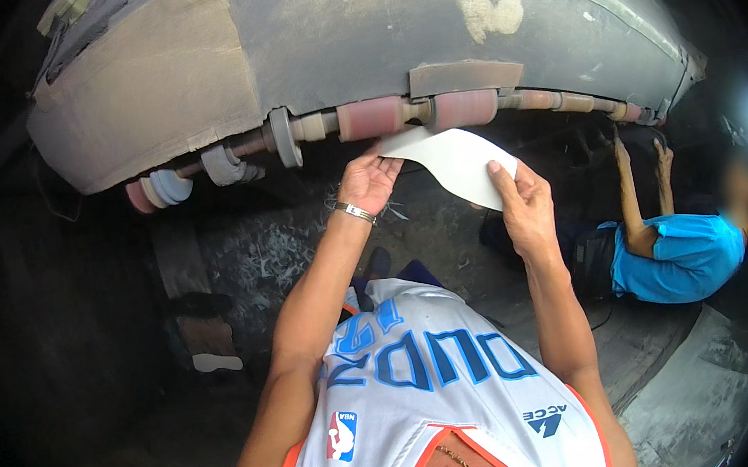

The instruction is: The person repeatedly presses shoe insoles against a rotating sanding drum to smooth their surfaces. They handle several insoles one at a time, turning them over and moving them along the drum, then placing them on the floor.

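I am holding a flat white sheet [457, 162] between both hands, up against the rollers of a long grinding shaft [399, 116]. My left hand [368, 181] is gripping the sheet's upper left corner: the fingers are curled narrow around the edge, with the fingertips pressing it just under the pinkish-red roller [370, 117] directly above them. A metal bracelet [354, 212] is sitting on that wrist, below the fingers. My right hand [524, 204] is pinching the sheet's lower right edge, thumb on the near face, the other fingers closed behind it. The sheet is spanning the gap between the two hands, bowing slightly, with its top edge touching the shaft between the two reddish rollers. Above the fingers, a large grey hood [356, 30] is covering the shaft. Well to the right of my right hand, another person in a blue shirt [683, 255] is reaching both arms up toward the far end of the same shaft.
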A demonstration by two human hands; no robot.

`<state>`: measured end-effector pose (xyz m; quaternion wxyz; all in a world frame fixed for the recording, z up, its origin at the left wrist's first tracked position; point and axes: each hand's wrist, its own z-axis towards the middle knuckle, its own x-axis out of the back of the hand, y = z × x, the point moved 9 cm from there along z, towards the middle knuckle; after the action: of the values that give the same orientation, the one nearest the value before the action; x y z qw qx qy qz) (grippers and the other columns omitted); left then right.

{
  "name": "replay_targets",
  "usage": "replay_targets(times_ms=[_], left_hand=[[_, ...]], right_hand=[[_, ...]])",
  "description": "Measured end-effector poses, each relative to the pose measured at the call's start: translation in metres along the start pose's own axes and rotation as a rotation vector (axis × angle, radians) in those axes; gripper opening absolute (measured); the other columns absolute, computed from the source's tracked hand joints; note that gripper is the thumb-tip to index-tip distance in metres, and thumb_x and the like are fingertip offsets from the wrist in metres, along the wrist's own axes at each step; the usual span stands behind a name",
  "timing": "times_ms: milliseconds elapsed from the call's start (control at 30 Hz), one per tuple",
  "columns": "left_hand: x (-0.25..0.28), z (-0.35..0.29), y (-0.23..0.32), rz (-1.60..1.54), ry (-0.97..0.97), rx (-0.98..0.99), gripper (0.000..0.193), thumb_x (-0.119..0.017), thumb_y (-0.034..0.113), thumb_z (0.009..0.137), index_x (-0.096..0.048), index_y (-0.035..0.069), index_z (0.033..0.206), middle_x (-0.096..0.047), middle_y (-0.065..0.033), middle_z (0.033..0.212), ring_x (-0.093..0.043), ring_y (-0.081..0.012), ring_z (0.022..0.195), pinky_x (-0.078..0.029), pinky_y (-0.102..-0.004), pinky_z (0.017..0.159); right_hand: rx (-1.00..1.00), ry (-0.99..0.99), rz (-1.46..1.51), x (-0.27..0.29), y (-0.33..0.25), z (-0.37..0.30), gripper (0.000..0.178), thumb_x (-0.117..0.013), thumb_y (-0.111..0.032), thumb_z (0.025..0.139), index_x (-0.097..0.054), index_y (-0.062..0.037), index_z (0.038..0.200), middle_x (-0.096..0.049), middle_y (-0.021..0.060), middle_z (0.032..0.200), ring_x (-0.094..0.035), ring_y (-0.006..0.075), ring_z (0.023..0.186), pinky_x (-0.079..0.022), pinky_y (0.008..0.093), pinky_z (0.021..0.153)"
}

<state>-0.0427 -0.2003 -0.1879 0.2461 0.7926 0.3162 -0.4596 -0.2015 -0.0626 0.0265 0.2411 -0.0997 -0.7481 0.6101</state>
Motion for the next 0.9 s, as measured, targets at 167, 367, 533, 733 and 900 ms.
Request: replay_targets(times_ms=[167, 367, 533, 733, 900], left_hand=[[-0.033, -0.007, -0.019, 0.080, -0.102, 0.044, 0.027, -0.069, 0.009, 0.101, -0.063, -0.002, 0.125, -0.067, -0.0157, 0.134, -0.064, -0.0289, 0.130, -0.052, -0.0451, 0.117], [-0.065, -0.030, -0.044, 0.129, -0.166, 0.108, 0.031, -0.068, 0.012, 0.104, -0.061, 0.002, 0.133, -0.068, -0.0140, 0.137, -0.064, -0.0273, 0.131, -0.052, -0.0451, 0.117], [-0.086, -0.048, -0.059, 0.186, -0.241, 0.181, 0.033, -0.068, 0.015, 0.105, -0.061, 0.004, 0.136, -0.069, -0.0113, 0.136, -0.066, -0.0259, 0.130, -0.051, -0.0451, 0.116], [-0.107, -0.059, -0.061, 0.308, -0.335, 0.198, 0.031, -0.069, 0.017, 0.105, -0.064, 0.004, 0.133, -0.073, -0.0103, 0.127, -0.070, -0.0228, 0.121, -0.056, -0.0424, 0.108], [-0.105, -0.053, -0.053, 0.477, -0.318, 0.143, 0.032, -0.076, 0.016, 0.102, -0.065, 0.003, 0.129, -0.076, -0.0083, 0.119, -0.074, -0.0181, 0.108, -0.061, -0.0368, 0.097]], right_hand=[[0.082, 0.104, -0.111, 0.032, -0.014, -0.019, 0.034, -0.066, -0.027, 0.110, -0.075, 0.0006, 0.128, -0.079, 0.0070, 0.106, -0.070, 0.0104, 0.094, -0.056, 0.0288, 0.088], [0.101, 0.167, -0.226, 0.066, -0.026, -0.048, 0.037, -0.064, -0.029, 0.110, -0.074, 0.0021, 0.128, -0.078, 0.0084, 0.106, -0.070, 0.0124, 0.096, -0.054, 0.0306, 0.090], [0.107, 0.233, -0.181, 0.089, -0.016, -0.087, 0.040, -0.065, -0.031, 0.109, -0.073, 0.0026, 0.129, -0.077, 0.0101, 0.108, -0.070, 0.0136, 0.099, -0.052, 0.0312, 0.090], [0.075, 0.188, -0.126, 0.089, 0.015, -0.138, 0.039, -0.069, -0.026, 0.105, -0.073, 0.0040, 0.130, -0.077, 0.0104, 0.109, -0.069, 0.0133, 0.097, -0.053, 0.0302, 0.087], [-0.283, -0.317, -0.239, 0.006, 0.076, -0.131, 0.052, -0.075, -0.007, 0.096, -0.061, 0.0079, 0.143, -0.075, 0.0199, 0.124, -0.074, 0.0229, 0.108, -0.061, 0.0366, 0.093]])
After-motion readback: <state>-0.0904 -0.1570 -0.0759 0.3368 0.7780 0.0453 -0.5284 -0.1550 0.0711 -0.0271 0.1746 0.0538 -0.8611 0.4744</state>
